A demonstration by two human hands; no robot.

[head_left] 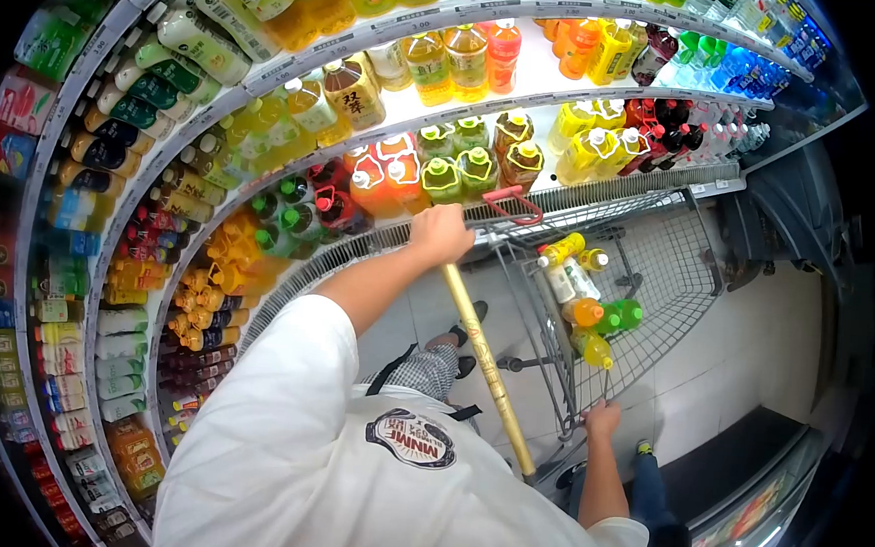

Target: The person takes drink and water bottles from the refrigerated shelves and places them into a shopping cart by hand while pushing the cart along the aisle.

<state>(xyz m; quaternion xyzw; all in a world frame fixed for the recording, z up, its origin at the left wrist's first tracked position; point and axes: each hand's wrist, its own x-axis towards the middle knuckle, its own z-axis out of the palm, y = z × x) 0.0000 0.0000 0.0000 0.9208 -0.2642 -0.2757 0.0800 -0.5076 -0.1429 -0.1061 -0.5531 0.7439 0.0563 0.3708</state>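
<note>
My left hand point(442, 234) is closed round the upper end of the yellow handle point(487, 367) of a wire shopping cart point(674, 253), close to the shelf front. On the right, my right hand point(602, 419) is closed on the cart's wire edge, near the bottles. Inside the basket lie several bottles: a yellow one point(562, 248), an orange-capped one point(583, 312), a green one point(623, 316) and a yellow one point(591, 348) nearest my right hand. A red handle-like piece point(513, 206) sits at the cart's shelf-side corner.
Curved shelves point(407, 121) packed with drinks run along the left and top. A dark case point(726, 472) stands at the lower right. Beside my right arm are a person's jeans-clad leg point(651, 492) and shoe point(644, 448). Tiled floor point(753, 363) shows beyond the cart.
</note>
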